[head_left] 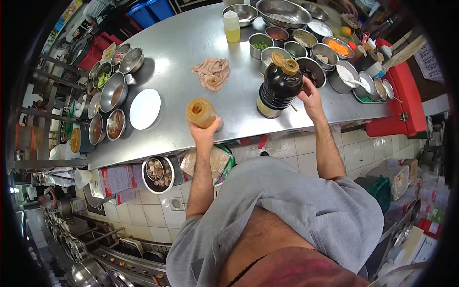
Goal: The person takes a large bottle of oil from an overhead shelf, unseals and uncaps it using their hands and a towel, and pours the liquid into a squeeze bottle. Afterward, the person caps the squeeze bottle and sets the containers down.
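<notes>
On the left, my left hand (204, 134) is wrapped round an open squeeze bottle (202, 113) with brownish residue at its mouth. My right hand (311, 99) has its fingers at the side and handle of a large dark bottle (282, 86) with an open yellow-brown cap, standing on the steel table. The fingertips are partly hidden behind the bottle. Between and beyond the two bottles lies a crumpled beige cloth (212, 74). To the left of my left hand is a white plate (145, 109).
Metal bowls of ingredients (338, 47) crowd the back right of the steel table (177, 43). A squeeze bottle of yellow liquid (231, 27) stands at the back. More bowls (114, 92) line the left end. A red cooler (401, 100) adjoins the right end.
</notes>
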The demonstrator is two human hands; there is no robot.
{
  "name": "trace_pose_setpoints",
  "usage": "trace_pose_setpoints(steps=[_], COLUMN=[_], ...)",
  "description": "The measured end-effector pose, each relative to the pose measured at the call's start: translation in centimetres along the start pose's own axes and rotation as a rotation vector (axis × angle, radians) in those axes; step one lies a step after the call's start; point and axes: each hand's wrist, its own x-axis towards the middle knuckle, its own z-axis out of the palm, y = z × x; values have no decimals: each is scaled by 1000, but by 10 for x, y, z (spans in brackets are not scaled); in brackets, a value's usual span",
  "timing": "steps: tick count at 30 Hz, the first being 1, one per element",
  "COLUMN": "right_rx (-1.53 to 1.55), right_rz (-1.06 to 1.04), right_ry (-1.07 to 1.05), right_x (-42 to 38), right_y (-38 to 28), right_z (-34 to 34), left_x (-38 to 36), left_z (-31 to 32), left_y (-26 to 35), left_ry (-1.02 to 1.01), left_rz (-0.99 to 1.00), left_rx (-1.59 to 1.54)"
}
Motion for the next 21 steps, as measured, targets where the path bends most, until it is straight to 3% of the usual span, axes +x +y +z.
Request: trace_pose_setpoints(steps=[5,7,9,11,13,17,18,19,21], right_rx=[163,262,335,484,549,558,542,790,359], right_rz=[-74,57,287,465,452,342,420,352,310], right_ry=[-205,-199,-293,-468,-606,-641,-372,-428,118], right_x=[36,59,74,87,93,90,84,80,42], right_y=[-12,-16,-18,4,8,13,33,49,24], right_z=[-2,2,18,17,23,18,1,-12,24], left_x=[10,14,19,21,19,13,13,12,10], left_z=[-3,-11,-18,-20,-20,-14,-12,-10,-11], left_y=[-11,-15,-15,-20,-23,-20,-13,-10,-9], left_ry=[-17,-53,-170,-137,-165,-60,-61,-66,-50], left_rz=[-11,-48,-75,-119,-94,-67,-67,-64,-58], left_rx=[19,23,20,6,70,71,39,6,17])
